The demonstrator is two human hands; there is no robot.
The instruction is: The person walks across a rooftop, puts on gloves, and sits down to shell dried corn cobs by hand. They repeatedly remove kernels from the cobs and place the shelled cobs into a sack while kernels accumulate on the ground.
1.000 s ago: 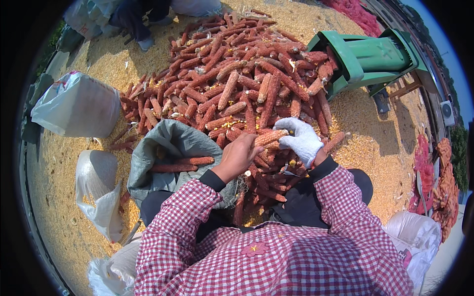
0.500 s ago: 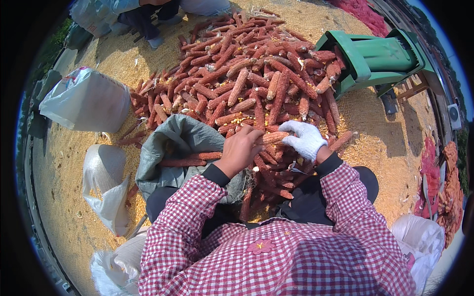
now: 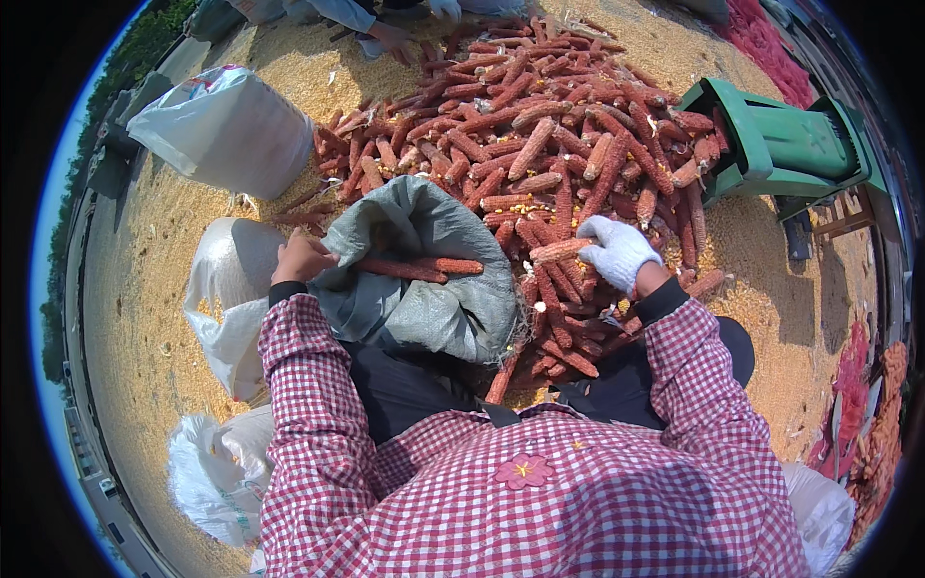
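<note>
My bare left hand [image 3: 303, 258] is closed on the left rim of a grey-green woven sack [image 3: 462, 323]. The sack lies open-mouthed before my lap, and two reddish corn cobs [image 3: 448, 265] show in its mouth. My right hand [image 3: 621, 252], in a white knit glove, is closed round the end of a pale orange corn cob [image 3: 559, 250]. That cob points left, over the near side of a big heap of red corn cobs [image 3: 540, 144]. Loose yellow kernels lie among the nearest cobs.
Yellow corn kernels [image 3: 145, 318] cover the ground. White sacks [image 3: 226, 130] stand at left, one holding kernels [image 3: 231, 279]. A green wheeled bin [image 3: 800, 140] lies on its side at right. Beyond the heap, another person's hand [image 3: 393, 40] reaches down near the cobs.
My left hand has moved from the cob to the sack's left rim. The cob stays in my gloved right hand. The view has shifted, and the other person's hand has come nearer the heap.
</note>
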